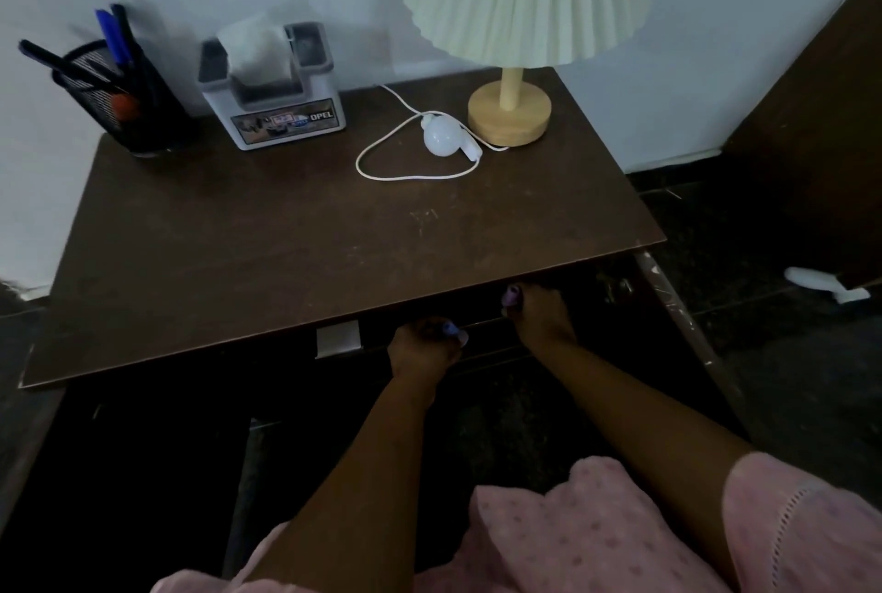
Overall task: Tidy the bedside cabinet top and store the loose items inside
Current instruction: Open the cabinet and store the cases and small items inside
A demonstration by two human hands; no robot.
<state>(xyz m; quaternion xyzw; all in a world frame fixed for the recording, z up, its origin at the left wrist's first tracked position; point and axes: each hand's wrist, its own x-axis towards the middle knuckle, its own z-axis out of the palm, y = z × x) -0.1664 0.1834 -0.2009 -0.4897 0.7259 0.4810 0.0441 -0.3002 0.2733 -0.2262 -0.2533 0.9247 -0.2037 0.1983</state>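
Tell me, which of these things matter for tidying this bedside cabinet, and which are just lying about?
Part of the job:
cabinet top
pen holder
tissue box
lamp
lamp cord
left hand and right hand, both under the front edge

Just lying about:
white object on the floor
dark board by the wall

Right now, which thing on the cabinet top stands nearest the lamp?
The white bulb, lying just left of the lamp base; the tissue holder and pen cup stand farther left.
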